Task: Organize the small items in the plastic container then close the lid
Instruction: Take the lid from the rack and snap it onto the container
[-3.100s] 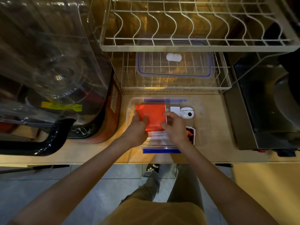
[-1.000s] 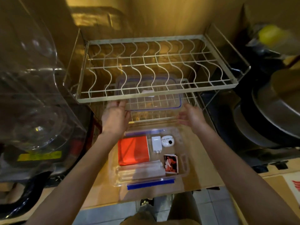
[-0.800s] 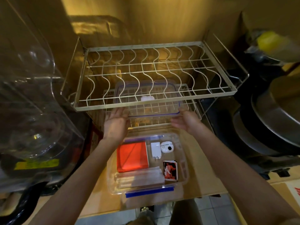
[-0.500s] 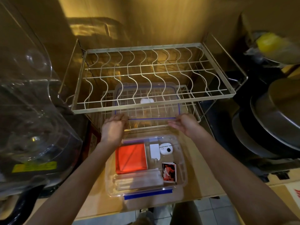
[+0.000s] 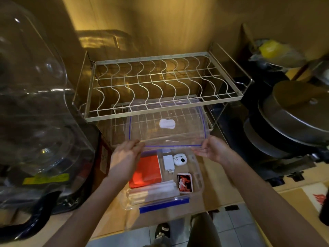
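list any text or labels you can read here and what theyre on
None can be read.
Yellow sticker on the clear jug: print too blurred.
Red and black card in the container: a picture, no legible words.
Label left of the container: blurred.

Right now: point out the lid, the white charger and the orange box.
lid (image 5: 178, 134), head view, clear middle panel.
white charger (image 5: 168, 162), head view, body centre.
orange box (image 5: 147, 171), head view, top face.

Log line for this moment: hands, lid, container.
left hand: gripping lid corner | right hand: gripping opposite corner | lid: partly under rack | container: open, items inside
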A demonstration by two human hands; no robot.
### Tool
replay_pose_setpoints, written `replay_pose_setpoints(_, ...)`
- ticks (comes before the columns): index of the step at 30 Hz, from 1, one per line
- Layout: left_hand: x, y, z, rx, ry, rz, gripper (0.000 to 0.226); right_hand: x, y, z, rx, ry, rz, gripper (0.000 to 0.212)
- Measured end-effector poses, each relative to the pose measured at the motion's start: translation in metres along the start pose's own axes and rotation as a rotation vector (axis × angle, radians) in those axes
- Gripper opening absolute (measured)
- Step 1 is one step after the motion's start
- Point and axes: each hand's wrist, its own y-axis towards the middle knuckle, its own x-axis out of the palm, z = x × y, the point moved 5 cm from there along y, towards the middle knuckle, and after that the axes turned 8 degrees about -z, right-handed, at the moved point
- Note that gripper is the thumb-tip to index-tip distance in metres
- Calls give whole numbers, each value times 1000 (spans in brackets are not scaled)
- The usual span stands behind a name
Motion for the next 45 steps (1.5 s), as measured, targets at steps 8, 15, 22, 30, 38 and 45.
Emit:
replay_pose_setpoints(8,3,-53,6,163,-136,-105,21,-28,-40,42,45,-95,50,24)
replay_pose_setpoints(15,5,-81,-9,-481,-869,32,19,-49,-67,72,83,28,53,46)
replay_pose_setpoints(22,24,-109,24,-856,-1820,-634,74,-47,-97,53,-173,-103,110,40)
replay_pose_setpoints(30,13,-122,33,-846,-2101,-545,44,-26,-124,36,-374,-78,17,20)
replay_pose_setpoints(38,19,-120,10,-628,-1897,-237,38,-29,-119,31,-225,129,53,23)
replay_pose_setpoints(45,24,-111,0,-686,-1366,17,34,-1,-96,36,-341,-500,146,50)
